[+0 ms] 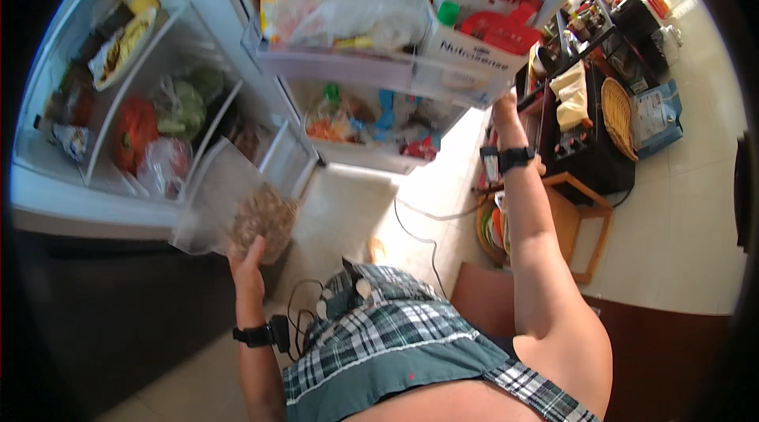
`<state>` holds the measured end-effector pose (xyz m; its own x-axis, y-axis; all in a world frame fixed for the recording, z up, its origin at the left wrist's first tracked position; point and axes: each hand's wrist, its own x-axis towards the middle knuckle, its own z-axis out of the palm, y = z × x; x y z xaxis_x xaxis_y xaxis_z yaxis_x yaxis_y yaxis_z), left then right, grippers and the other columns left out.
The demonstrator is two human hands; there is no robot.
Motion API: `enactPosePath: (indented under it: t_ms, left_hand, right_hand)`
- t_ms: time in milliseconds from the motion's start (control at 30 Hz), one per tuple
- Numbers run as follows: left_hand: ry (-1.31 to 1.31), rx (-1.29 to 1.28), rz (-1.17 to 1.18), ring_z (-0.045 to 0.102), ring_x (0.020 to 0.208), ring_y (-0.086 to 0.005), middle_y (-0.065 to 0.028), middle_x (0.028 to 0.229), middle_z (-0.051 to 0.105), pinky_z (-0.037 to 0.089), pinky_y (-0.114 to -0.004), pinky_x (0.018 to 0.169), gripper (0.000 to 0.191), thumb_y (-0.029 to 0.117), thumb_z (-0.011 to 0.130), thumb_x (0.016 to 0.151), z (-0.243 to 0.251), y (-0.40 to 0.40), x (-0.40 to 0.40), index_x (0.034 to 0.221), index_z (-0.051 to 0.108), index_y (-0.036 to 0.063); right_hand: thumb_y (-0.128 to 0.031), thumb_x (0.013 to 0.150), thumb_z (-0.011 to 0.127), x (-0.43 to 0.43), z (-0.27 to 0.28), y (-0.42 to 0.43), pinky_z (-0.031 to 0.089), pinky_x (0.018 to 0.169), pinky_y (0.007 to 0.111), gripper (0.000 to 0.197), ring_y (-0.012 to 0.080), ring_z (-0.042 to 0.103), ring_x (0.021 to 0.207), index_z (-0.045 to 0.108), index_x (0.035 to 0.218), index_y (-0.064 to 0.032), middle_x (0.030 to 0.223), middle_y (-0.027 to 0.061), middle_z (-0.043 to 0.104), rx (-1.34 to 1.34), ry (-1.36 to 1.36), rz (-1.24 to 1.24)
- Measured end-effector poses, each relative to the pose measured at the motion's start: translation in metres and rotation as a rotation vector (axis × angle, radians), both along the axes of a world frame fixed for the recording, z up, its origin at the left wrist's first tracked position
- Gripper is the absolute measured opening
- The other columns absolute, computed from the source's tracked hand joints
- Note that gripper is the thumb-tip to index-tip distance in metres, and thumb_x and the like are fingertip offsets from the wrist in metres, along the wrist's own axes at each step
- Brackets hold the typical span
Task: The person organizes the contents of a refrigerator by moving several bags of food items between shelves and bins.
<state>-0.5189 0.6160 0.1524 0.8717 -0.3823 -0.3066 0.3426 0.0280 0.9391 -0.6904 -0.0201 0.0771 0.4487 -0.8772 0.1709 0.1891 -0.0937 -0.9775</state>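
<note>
My left hand (248,268) grips a clear plastic bag (219,184) from below, thumb in front. Brown, dried-looking pieces (264,220) fill its lower right part; I cannot tell which food they are. The bag is held in front of the open refrigerator (89,208). Stretched forward, my right hand (506,103) is at the outer edge of the open refrigerator door (373,164); its fingers are hidden there. Beside that hand, a white and red carton (474,57) stands in the upper door bin (338,69), next to plastic bags (356,1).
Refrigerator shelves hold a red bag (136,131), green vegetables (181,104) and a food tray (123,51). Packets fill the lower door bin (379,119). Cables (436,250) cross the tiled floor. At right are a wooden chair (587,232), a black oven (599,155) and a wicker basket (618,116).
</note>
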Motion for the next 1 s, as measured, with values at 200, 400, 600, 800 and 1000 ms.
enactPosePath:
  t_ms: [200,400,600,800,1000]
  left_hand:
    - [0.022,0.032,-0.084,0.055,0.114,-0.0192,-0.0069,0.126,0.058,0.043,-0.032,0.098,0.053,0.008,0.069,0.083,0.033,-0.028,0.003,0.132,0.051,0.0018]
    - [-0.064,-0.084,-0.573,0.060,0.104,-0.0186,-0.0072,0.115,0.064,0.047,-0.030,0.091,0.050,0.010,0.072,0.083,0.081,-0.080,0.004,0.129,0.054,-0.0004]
    - [-0.751,-0.110,-1.105,0.059,0.106,-0.0247,-0.0127,0.117,0.062,0.048,-0.036,0.092,0.064,0.024,0.081,0.077,0.134,-0.189,0.009,0.128,0.053,0.0000]
    - [-1.855,0.258,-0.162,0.056,0.108,-0.0396,-0.0178,0.130,0.051,0.048,-0.043,0.091,0.082,0.027,0.085,0.066,0.230,-0.269,0.080,0.137,0.046,0.0102]
    - [-1.187,0.421,-0.851,0.065,0.085,-0.0265,-0.0126,0.095,0.068,0.053,-0.036,0.078,0.054,0.017,0.076,0.076,0.242,-0.316,0.154,0.126,0.059,0.0062]
  right_hand:
    - [-0.022,0.092,0.059,0.003,0.040,0.085,0.047,0.089,0.032,0.047,0.0196,0.060,0.099,0.050,0.132,0.0000,0.121,0.0122,0.061,-0.222,0.060,-0.346]
    - [-0.018,0.072,0.079,-0.023,0.142,0.272,0.045,0.094,0.033,0.058,0.0214,0.060,0.106,0.055,0.122,-0.0007,0.113,0.0117,0.062,-0.386,0.165,0.379]
    - [-0.004,0.079,0.073,0.000,0.179,0.320,0.049,0.088,0.029,0.044,0.0150,0.060,0.101,0.059,0.120,-0.0031,0.109,0.0033,0.065,0.276,-0.032,0.294]
    - [-0.008,0.090,0.064,-0.036,0.202,0.296,0.056,0.073,0.029,0.019,0.0157,0.068,0.083,0.069,0.104,0.0030,0.098,0.0102,0.070,0.366,-0.313,-0.052]
    - [-0.008,0.091,0.063,-0.056,0.207,0.314,0.056,0.076,0.030,0.020,0.0172,0.068,0.086,0.067,0.106,0.0041,0.101,0.0107,0.070,0.316,-0.369,-0.149]
